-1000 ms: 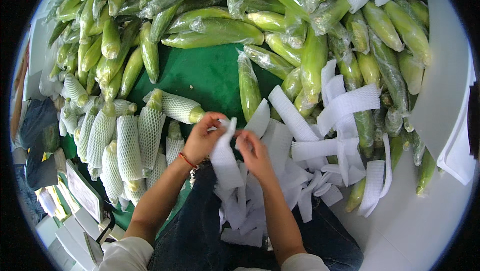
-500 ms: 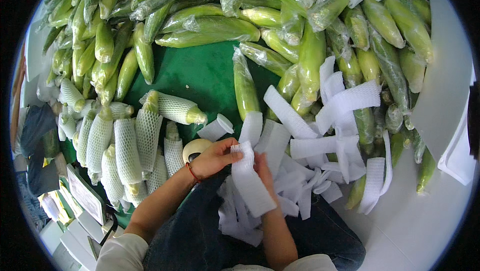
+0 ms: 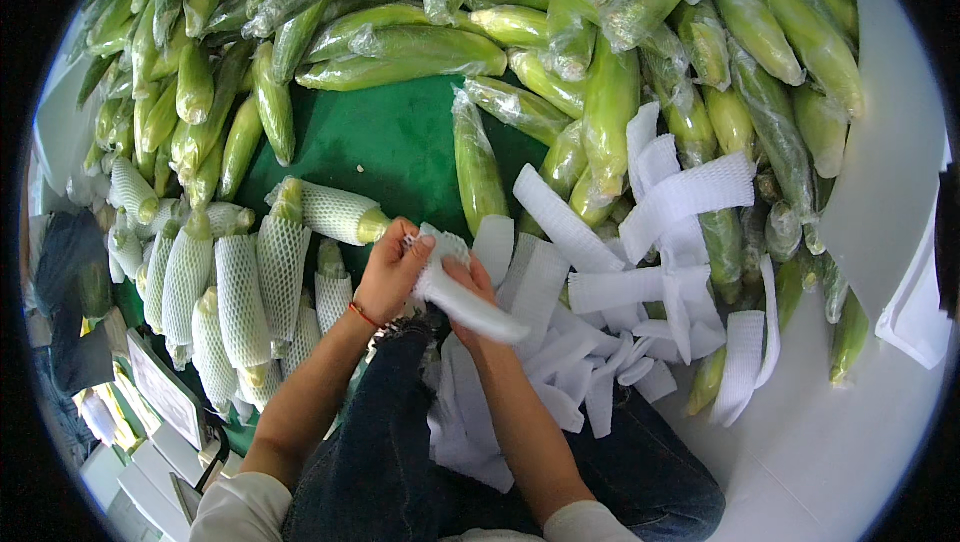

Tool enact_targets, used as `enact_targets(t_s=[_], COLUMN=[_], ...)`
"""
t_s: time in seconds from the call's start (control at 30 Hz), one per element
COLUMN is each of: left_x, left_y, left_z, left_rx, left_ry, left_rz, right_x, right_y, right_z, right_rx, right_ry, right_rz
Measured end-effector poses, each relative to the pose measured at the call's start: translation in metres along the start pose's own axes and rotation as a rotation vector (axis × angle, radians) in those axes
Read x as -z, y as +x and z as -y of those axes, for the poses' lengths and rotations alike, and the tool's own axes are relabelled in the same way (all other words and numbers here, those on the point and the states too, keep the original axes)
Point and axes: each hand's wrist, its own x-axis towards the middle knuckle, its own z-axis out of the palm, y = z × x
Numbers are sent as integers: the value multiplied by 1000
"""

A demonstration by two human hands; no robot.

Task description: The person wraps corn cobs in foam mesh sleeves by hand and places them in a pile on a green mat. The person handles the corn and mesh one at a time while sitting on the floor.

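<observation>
A white foam net sleeve (image 3: 468,306) is stretched between my two hands above my lap, its far end pointing to the lower right. My left hand (image 3: 390,272) pinches the sleeve's upper end between thumb and fingers. My right hand (image 3: 472,292) is closed around the same sleeve from the other side, with part of its fingers hidden. Beside my left hand lies a corn cob in a foam net sleeve (image 3: 335,214). A loose heap of flat white foam sleeves (image 3: 575,372) covers my lap and the surface to the right of my hands.
Plastic-wrapped corn cobs (image 3: 400,54) are piled along the far side and the right. Several sleeved cobs (image 3: 240,292) lie together on the left. Green cloth (image 3: 370,142) shows between the piles. A white panel (image 3: 905,162) stands at the right; a tablet-like device (image 3: 165,382) sits at lower left.
Both hands have moved up and left with the foam sleeve. The sleeve has swung from hanging flat toward me to a more sideways slant, and its top end is more bunched.
</observation>
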Motion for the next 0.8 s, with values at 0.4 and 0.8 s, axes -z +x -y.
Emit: enact_targets(t_s=[0.4, 0.8], left_x=[-41, 6], left_y=[31, 53], left_z=[61, 13], left_rx=[77, -157], left_ry=[393, 631], left_rz=[55, 286], right_x=[67, 7], right_y=[-3, 1], right_z=[-8, 29], right_rx=[541, 98], right_ry=[-916, -343], right_rz=[-650, -357])
